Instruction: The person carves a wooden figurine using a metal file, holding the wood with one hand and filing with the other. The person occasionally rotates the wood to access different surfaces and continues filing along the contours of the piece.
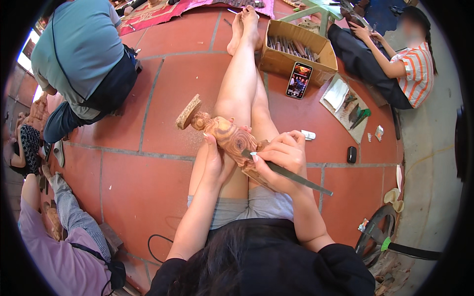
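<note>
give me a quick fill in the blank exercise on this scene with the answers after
1. The ____ hand holds the long, dark, flat tool.
2. The left hand grips the carved, swirl-grained brown figurine made of ____.
3. The black rectangular smartphone stands beside the open brown cardboard ____.
4. The striped shirt at upper right is white and ____.
Answers: right; wood; box; orange.

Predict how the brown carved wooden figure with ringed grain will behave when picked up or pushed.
The brown carved wooden figure is probably stiff, since it looks like solid wood. Laid down and pushed, its rounded body may roll, though the wide, tan slab at one end could check that. The narrower part beside the slab may be weaker.
</note>
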### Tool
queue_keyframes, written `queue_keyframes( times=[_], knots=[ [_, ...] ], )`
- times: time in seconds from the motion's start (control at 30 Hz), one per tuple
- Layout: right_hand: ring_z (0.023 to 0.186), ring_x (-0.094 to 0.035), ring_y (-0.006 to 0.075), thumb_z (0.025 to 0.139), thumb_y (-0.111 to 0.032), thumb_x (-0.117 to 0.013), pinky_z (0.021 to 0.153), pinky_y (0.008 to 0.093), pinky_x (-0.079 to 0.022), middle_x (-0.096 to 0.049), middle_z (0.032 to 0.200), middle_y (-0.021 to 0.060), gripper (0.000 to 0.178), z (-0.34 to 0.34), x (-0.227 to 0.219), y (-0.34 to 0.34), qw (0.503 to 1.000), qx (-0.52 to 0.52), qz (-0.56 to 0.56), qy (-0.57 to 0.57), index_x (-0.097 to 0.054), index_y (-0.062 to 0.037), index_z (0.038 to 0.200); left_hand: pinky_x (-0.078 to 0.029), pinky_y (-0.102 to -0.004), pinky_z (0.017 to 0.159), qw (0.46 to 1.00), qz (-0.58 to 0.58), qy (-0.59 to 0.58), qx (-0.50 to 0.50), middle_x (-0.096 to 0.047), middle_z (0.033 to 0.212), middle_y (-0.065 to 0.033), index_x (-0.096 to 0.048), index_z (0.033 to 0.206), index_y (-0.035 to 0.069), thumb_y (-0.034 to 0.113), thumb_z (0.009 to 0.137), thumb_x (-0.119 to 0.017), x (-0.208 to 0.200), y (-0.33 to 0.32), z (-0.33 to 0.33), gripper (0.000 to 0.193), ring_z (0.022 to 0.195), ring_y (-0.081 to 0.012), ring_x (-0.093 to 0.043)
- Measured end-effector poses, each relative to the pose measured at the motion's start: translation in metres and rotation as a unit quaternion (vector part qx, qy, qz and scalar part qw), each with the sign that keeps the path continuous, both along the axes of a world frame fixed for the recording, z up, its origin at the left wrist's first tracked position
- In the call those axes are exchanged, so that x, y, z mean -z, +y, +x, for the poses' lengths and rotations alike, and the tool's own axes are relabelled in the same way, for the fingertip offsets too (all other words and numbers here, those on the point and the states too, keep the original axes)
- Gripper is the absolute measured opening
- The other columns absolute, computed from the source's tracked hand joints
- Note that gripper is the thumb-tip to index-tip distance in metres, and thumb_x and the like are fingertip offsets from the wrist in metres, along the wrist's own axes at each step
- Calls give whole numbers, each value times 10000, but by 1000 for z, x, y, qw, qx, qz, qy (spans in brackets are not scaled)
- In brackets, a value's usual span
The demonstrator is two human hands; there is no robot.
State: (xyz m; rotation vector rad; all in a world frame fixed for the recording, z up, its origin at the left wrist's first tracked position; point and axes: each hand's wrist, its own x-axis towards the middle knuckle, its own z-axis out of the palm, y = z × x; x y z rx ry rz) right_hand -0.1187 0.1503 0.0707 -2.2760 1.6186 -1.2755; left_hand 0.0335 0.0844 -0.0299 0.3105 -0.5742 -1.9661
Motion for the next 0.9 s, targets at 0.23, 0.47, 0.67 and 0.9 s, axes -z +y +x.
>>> queue_keyframes(
  times=[0.23,0.47,0.67,0.9],
  knots=[
    [747,-579,149,695,-81,-749,890,381,-321,-655,701,-4,43,8,-1,-9,998,15,-51,-17,-716,-84,723,-388,-500,1075,1000,-3,10,-2,-534,1272,-202,-354,1384,35,715,847,-445,3,-2,0,872,1248,-353,-488],
    [798,-598,146,732,-121,-753,950,435,-296,-673,747,-18,35,-10,8,6,1000,6,2,10,-721,-107,731,-400,-498,1065,1000,-6,-15,-6,-538,1271,-203,-360,1376,26,719,841,-452,-7,2,0,880,1234,-349,-505],
    [840,-602,138,727,-120,-750,986,447,-260,-672,733,-19,36,-4,7,-5,999,20,-27,-13,-720,-109,711,-399,-496,1067,1000,-7,5,-4,-541,1270,-201,-356,1383,27,717,841,-453,-3,1,0,883,1239,-348,-503],
    [864,-604,139,739,-133,-756,1006,448,-241,-679,728,-17,67,-16,1,7,999,6,33,17,-717,-104,692,-405,-464,1063,1000,2,20,12,-552,1248,-175,-345,1381,69,689,874,-434,-3,1,3,805,1234,-312,-503]
  ],
)
